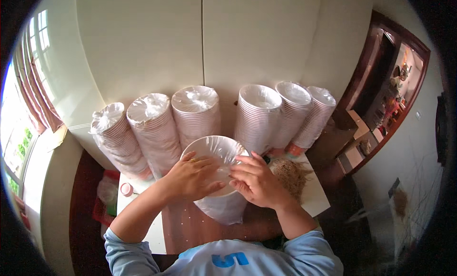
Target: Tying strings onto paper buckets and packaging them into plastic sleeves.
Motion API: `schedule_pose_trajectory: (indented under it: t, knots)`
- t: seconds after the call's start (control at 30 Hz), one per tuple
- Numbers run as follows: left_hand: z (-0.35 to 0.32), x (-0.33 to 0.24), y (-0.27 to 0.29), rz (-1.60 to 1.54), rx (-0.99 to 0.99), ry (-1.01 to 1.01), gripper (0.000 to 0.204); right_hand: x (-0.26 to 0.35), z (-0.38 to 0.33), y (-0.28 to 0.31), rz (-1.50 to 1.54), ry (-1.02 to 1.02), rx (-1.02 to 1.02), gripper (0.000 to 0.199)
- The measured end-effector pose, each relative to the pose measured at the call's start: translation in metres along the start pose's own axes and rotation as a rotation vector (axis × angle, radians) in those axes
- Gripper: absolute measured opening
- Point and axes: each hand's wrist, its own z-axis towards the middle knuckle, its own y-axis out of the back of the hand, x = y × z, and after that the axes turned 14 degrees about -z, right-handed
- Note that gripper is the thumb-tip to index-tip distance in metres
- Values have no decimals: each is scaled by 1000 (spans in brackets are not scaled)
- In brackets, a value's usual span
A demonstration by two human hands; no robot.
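Note:
A stack of white paper bowls (221, 209) in a clear plastic bag stands upright before me, its round mouth facing up. Creased plastic film (216, 150) covers the mouth. My left hand (195, 176) lies over the left side of the top, fingers stretched across the film and thumb pointing right. On the right side rests my right hand (254, 178), fingers spread and slightly bent, their tips touching the film near the rim. The fingertips of both hands are close together but apart. The lower part of the stack is wrapped in loose, wrinkled plastic.
Behind stand several wrapped bowl stacks, including a left one (150, 128) and a right one (259, 114). A bundle of tan fibres (290, 176) lies right on the white-and-brown table (178, 230). A small pink-lidded container (126, 189) sits left; a red basket (100, 209) is below.

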Motion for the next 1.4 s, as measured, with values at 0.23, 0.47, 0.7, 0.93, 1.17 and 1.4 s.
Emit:
schedule_pose_trajectory:
  t: [0.23, 0.47, 0.7, 0.93, 1.17, 1.4]
  knots:
    - [-15, -26, 5, 146, -283, -7, 66, -63, -8, -7, 136, -228, -258, 26]
    - [-40, -40, -56, 178, -432, 17, 39, -168, 35, -23, -501, -362, -203, 51]
    - [-41, -22, -38, 80, -437, 89, 38, -199, 66, -51, -377, -278, 123, 17]
    - [-53, -1, -2, 58, -401, 137, 39, -174, 65, -75, -326, -202, -181, 16]
    - [-63, 5, 0, 44, -394, 160, 37, -150, 13, -41, -280, -52, -266, 13]
    - [-70, 6, 1, 23, -441, 143, 37, -98, -46, 36, -243, 28, -101, 17]
